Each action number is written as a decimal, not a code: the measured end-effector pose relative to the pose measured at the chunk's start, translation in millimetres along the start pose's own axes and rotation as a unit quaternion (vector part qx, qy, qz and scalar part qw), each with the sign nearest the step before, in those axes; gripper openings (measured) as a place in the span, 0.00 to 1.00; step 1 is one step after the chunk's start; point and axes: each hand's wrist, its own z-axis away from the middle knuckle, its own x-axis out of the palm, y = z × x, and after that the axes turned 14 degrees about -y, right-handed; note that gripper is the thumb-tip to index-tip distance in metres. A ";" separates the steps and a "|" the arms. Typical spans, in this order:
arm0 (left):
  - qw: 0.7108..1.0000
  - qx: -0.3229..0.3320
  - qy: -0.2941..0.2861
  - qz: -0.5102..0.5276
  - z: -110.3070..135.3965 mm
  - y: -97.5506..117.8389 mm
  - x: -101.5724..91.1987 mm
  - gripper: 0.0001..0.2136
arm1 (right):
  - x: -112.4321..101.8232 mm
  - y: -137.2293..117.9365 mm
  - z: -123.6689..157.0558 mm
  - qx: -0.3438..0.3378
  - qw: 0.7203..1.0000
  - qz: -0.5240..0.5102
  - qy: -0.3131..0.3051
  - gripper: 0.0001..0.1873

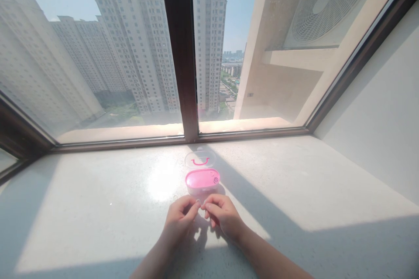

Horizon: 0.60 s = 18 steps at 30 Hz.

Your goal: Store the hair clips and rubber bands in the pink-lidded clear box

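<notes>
My left hand (pixel 182 215) and my right hand (pixel 223 214) are close together above the sill, thumb and fingertips pinched on each. A tiny pale thing (pixel 198 201) shows at the left fingertips; it is too small to name, and I cannot tell whether both hands hold it. Just beyond them stands a small oval plastic box (pixel 196 178) with a pink inside. A dark, coil-shaped thing (pixel 216 180) lies at its right end. Behind the box, its clear lid (pixel 187 160) with a curved pink handle (pixel 200 164) is folded back.
The pale speckled sill (pixel 108 226) is crossed by sunlight and shadow. A small white speck (pixel 110 204) lies to the left. Beyond stands a window with a dark brown frame (pixel 178 30). A white wall (pixel 376 104) rises on the right.
</notes>
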 end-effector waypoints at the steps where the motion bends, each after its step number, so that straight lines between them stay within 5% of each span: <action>1: 1.000 -0.002 -0.001 0.003 0.1 -0.2 0.1 0.13 | -0.1 0.2 0.0 0.000 1.000 0.000 0.000 0.11; 18: 0.999 0.007 -0.007 -0.039 -2.3 -7.9 -1.8 0.13 | -1.0 4.9 -1.2 -0.002 1.000 -0.010 0.000 0.11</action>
